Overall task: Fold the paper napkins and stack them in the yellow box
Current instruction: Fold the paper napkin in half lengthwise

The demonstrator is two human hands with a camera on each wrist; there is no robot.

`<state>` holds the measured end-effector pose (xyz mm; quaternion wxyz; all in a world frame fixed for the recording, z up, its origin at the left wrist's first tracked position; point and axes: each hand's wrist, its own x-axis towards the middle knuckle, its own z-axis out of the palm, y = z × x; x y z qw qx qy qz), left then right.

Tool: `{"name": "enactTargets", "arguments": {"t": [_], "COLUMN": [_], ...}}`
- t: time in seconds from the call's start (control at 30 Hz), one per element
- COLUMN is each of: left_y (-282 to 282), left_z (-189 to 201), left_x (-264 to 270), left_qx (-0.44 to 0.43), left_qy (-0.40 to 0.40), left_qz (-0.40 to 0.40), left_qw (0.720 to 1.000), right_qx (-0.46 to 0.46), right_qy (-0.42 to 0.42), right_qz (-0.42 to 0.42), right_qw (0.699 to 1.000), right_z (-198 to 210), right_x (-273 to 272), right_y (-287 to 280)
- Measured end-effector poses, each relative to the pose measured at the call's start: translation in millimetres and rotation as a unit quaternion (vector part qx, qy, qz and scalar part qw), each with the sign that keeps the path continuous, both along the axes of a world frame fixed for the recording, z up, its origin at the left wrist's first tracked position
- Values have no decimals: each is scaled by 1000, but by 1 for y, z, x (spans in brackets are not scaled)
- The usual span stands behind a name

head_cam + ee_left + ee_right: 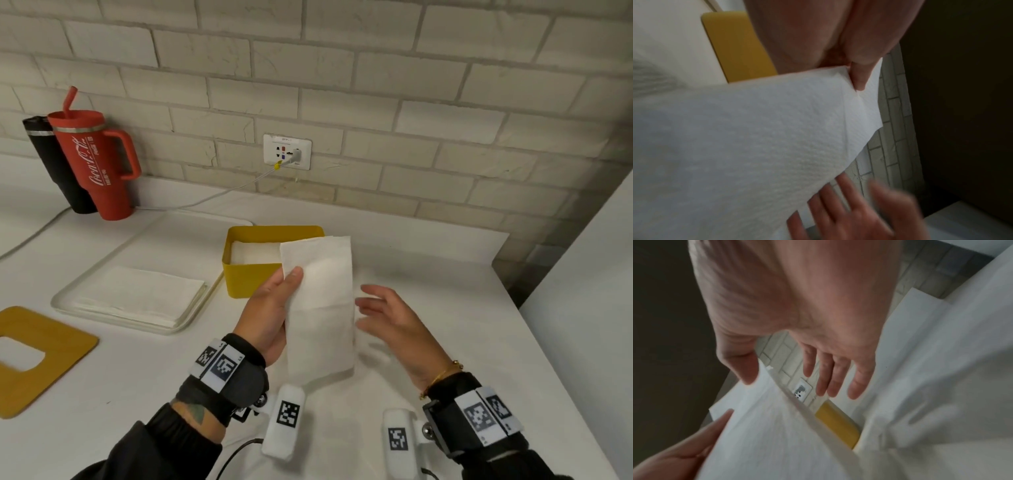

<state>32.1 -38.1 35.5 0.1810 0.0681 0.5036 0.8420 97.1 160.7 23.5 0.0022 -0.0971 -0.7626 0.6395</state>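
Note:
My left hand (277, 308) holds a long folded white napkin (322, 301) upright above the counter, thumb on its front face and fingers behind. The left wrist view shows the thumb (861, 78) pinching the napkin (756, 138) near its edge. My right hand (383, 315) hovers just right of the napkin, fingers (830, 382) straight and spread, holding nothing. The yellow box (253, 277) stands behind the napkin with folded napkins (253, 251) inside. A stack of flat napkins (137, 294) lies on a white tray (191, 318) to the left.
A yellow lid with a cut-out (41, 356) lies at the near left. A red tumbler (92, 161) and a black bottle (51, 164) stand at the back left. A cable (205, 198) runs from the wall socket (287, 152). The counter's edge (565, 359) is to the right.

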Motion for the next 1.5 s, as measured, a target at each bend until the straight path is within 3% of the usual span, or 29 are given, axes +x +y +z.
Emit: {"name": "enactTargets", "arguments": {"t": [0.07,0.37,0.67,0.8,0.93,1.0,1.13,1.2,1.33,1.4,1.5], "left_y": [4,0,-10,-20,-16,-11,-16,-25,-34,-32,-28], "left_z": [0,-19,-8,4,-4,-11,-14,-13,-11,-10,-9], "left_x": [2,12,-7,-24,-8,-3,-13,-23,-35,-38,-43], "left_qx": [-10,-44,-20,62,33,7,10,26,48,54,51], "left_qy": [3,19,-9,-23,-48,-55,-62,-71,-74,-75,-82], "left_qz": [-11,-89,-22,18,-53,-47,5,26,36,42,47], "left_qw": [1000,995,1000,998,997,997,998,997,995,995,994], "right_qx": [-54,-137,-89,-46,-88,-90,-19,34,132,242,367], "right_qy": [9,5,-44,-47,-33,-35,-93,-112,-103,-145,-249], "right_qz": [21,11,81,83,79,85,148,141,-46,-98,-95], "right_qw": [998,991,992,994,992,992,984,983,985,954,891], "right_z": [9,-10,-23,-24,-16,-16,-13,-3,6,-1,-17], "right_x": [-3,-9,-16,-16,-24,-30,-40,-49,-92,-114,-129], "right_y": [-7,-29,-47,-44,-38,-39,-27,-13,33,57,73]}}
